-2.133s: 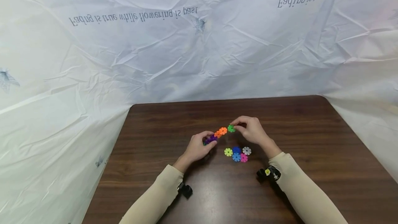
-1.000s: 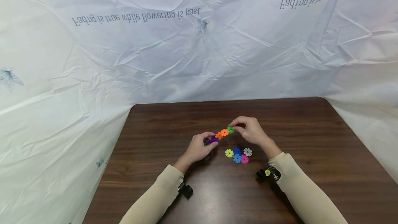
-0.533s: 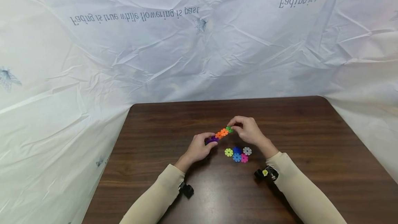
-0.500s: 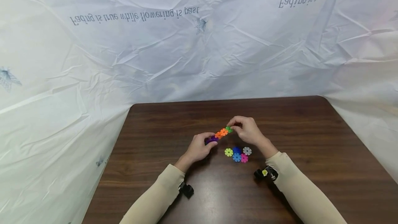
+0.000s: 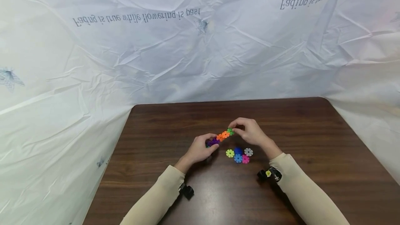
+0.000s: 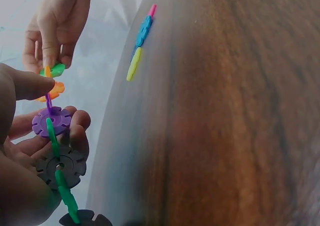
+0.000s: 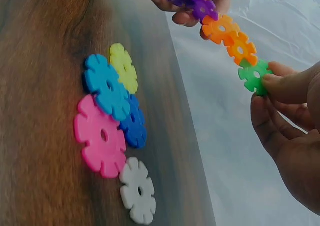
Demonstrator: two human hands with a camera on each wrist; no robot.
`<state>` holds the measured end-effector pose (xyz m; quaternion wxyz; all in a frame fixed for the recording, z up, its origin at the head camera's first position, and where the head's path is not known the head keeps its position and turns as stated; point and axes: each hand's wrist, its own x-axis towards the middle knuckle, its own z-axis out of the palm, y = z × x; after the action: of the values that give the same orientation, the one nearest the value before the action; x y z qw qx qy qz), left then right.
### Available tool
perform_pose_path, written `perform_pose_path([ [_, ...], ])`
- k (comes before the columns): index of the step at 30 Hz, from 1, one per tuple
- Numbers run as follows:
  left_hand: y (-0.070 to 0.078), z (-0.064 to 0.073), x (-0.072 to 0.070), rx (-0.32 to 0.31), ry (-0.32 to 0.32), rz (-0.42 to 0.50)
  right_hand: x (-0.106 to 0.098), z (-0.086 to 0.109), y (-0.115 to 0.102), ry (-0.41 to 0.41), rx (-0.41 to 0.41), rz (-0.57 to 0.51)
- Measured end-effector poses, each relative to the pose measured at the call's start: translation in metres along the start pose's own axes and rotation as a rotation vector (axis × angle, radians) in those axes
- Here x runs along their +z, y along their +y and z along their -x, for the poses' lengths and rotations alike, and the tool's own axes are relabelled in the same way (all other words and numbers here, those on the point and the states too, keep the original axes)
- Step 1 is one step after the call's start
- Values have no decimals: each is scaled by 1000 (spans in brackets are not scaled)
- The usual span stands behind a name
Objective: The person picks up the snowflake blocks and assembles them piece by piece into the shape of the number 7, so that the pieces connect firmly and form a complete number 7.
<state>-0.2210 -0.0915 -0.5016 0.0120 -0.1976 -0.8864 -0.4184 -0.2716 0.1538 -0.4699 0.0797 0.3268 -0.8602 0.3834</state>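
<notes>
My left hand grips a chain of slotted plastic discs by its purple discs. Toward the palm, the chain runs on through dark green discs and dark grey discs, as the left wrist view shows. Two orange discs stick out from the other side. At that far end, my right hand pinches a light green disc between thumb and fingers. The green disc's edge meets the outer orange disc; how deep the slots interlock is hard to tell. The chain is held above the table.
Below the hands, several loose discs lie on the brown wooden table: yellow, light blue, dark blue, pink and whitish grey. Some overlap. A pale printed sheet hangs behind the table.
The light green disc, earlier apart from the orange end, now meets it after my right hand moved slightly left. Both hands have kept their grips; the loose discs lie as before.
</notes>
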Motion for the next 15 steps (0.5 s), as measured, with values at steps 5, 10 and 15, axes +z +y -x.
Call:
perform_pose_path([
  [5,0,1,0,-11,-10,-1,-3,4,5,8,-10,2],
  [10,1,1,-1,-7,3,9,-7,7,9,21,8,5],
  [15,3,1,-2,-11,24,15,-11,12,12,-7,33,25],
])
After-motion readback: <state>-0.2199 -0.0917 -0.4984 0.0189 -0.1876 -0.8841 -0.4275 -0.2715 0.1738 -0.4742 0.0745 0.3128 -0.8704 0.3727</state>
